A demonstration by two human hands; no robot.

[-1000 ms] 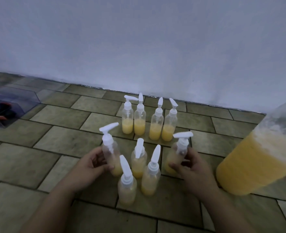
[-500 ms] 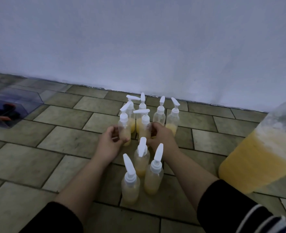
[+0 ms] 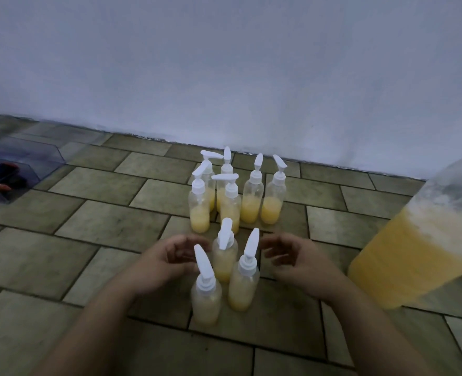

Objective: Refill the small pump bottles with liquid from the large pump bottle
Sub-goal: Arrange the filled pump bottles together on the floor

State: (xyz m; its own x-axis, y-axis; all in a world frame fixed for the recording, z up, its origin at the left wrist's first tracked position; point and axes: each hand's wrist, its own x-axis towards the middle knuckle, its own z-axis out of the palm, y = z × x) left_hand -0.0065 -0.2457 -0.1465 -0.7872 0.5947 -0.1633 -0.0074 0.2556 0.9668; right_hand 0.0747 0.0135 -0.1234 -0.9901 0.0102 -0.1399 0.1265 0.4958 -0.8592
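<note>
Down on the tiled floor [image 3: 110, 226], a large bottle [image 3: 414, 248] is standing at the right edge of view, about two-thirds full of yellow liquid with pale foam lying on top; its upper part is running out of frame. Beneath the pale wall [image 3: 224, 63], a clear plastic bin [image 3: 21, 169] is sitting at the far left, with dark and red items showing dimly inside it. Both bare hands are hovering low over the floor, fingers curled and spread, holding nothing: the left hand [image 3: 167, 259] and the right hand [image 3: 292, 256] are flanking a near cluster of three small pump bottles [image 3: 224, 267], close beside them but not touching. Farther back, six more small bottles [image 3: 235, 196] are standing upright together near the wall, each partly filled with yellow liquid.
</note>
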